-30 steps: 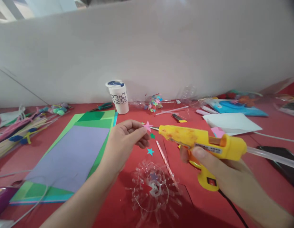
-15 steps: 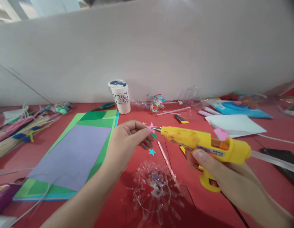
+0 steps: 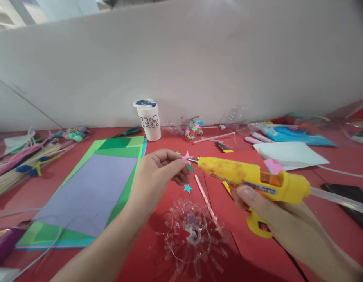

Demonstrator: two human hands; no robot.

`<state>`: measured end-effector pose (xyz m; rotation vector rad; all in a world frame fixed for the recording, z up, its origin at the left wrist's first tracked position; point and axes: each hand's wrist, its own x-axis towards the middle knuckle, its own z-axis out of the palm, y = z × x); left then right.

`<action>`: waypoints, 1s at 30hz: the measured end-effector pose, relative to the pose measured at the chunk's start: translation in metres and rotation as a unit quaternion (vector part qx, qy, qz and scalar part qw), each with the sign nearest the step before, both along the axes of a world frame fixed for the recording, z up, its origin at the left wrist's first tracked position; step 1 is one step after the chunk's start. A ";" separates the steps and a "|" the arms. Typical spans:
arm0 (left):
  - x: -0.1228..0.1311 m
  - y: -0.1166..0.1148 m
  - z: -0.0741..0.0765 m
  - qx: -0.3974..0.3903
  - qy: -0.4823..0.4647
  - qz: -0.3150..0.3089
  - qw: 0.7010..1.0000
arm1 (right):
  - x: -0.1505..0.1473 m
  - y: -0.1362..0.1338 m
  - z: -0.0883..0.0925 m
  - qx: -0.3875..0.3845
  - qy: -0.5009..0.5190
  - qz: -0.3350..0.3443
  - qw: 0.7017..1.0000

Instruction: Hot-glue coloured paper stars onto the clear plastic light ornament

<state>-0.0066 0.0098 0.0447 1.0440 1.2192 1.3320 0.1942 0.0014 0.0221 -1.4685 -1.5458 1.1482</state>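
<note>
Gripping a glue gun point(image 3: 232, 168), right hand point(image 3: 277, 211) points it at left hand's point(image 3: 158, 168) pinched star point(image 3: 187, 154).

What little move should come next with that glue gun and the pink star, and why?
Probably a gentle squeeze of the glue gun to put a dab on the pink star: the right hand already grips the gun, its metal nozzle appears at or very near the star, and the left hand pinches the star's edge.
</note>
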 end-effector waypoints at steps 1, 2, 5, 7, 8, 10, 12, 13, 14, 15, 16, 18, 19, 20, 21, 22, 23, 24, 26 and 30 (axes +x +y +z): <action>0.000 0.000 0.001 0.001 -0.002 0.001 1.000 | 0.000 0.000 0.000 0.002 -0.004 -0.001 1.000; 0.000 0.000 0.001 0.001 -0.004 0.000 1.000 | 0.000 0.001 0.001 0.003 -0.009 -0.001 1.000; 0.000 0.000 0.001 0.000 -0.004 0.001 1.000 | -0.002 0.001 0.004 0.011 -0.012 -0.001 1.000; -0.001 -0.001 0.001 0.000 -0.002 0.001 1.000 | -0.003 0.001 0.005 0.014 -0.011 0.000 1.000; -0.001 -0.001 0.000 -0.001 -0.001 0.000 1.000 | -0.003 0.000 0.006 0.014 -0.012 0.001 1.000; -0.001 -0.001 0.000 -0.002 0.001 -0.001 1.000 | -0.002 -0.001 0.005 0.011 -0.013 0.000 1.000; -0.001 0.000 0.000 -0.001 0.002 -0.001 1.000 | 0.000 -0.002 0.004 0.010 -0.012 0.001 1.000; -0.001 0.000 0.000 -0.001 0.003 -0.001 1.000 | 0.000 -0.002 0.004 0.011 -0.010 0.003 1.000; -0.001 0.001 0.000 -0.001 0.003 0.000 1.000 | 0.001 -0.002 0.003 0.013 -0.009 0.004 1.000; 0.000 0.001 0.000 -0.001 0.004 0.000 1.000 | 0.001 -0.002 0.003 0.014 -0.009 0.006 1.000; 0.000 0.001 0.000 -0.003 0.005 0.001 1.000 | 0.001 -0.002 0.003 0.013 -0.010 0.007 1.000; 0.000 0.001 0.000 -0.005 0.007 0.002 1.000 | 0.001 -0.001 0.004 0.009 -0.009 0.007 1.000; 0.000 0.001 0.000 -0.005 0.008 0.001 1.000 | 0.000 0.000 0.005 0.008 -0.007 0.009 1.000; 0.000 0.000 0.000 -0.005 0.009 0.001 1.000 | 0.000 0.000 0.006 0.009 -0.003 0.011 1.000; 0.000 0.000 0.000 -0.005 0.009 0.001 1.000 | 0.000 0.000 0.006 0.009 0.002 0.014 1.000; -0.001 -0.001 0.000 -0.004 0.009 0.000 1.000 | -0.001 0.000 0.007 0.009 0.006 0.016 1.000; -0.001 -0.001 0.000 -0.003 0.008 0.000 1.000 | -0.001 0.000 0.007 0.007 0.009 0.016 1.000; -0.002 -0.001 0.000 -0.003 0.007 0.000 1.000 | -0.001 0.000 0.007 0.003 0.010 0.015 1.000; -0.002 -0.001 0.000 -0.004 0.008 -0.001 1.000 | -0.002 0.000 0.007 -0.005 0.007 0.004 1.000; -0.001 0.000 0.001 -0.006 0.012 0.003 1.000 | -0.002 0.000 0.008 -0.019 0.002 -0.015 1.000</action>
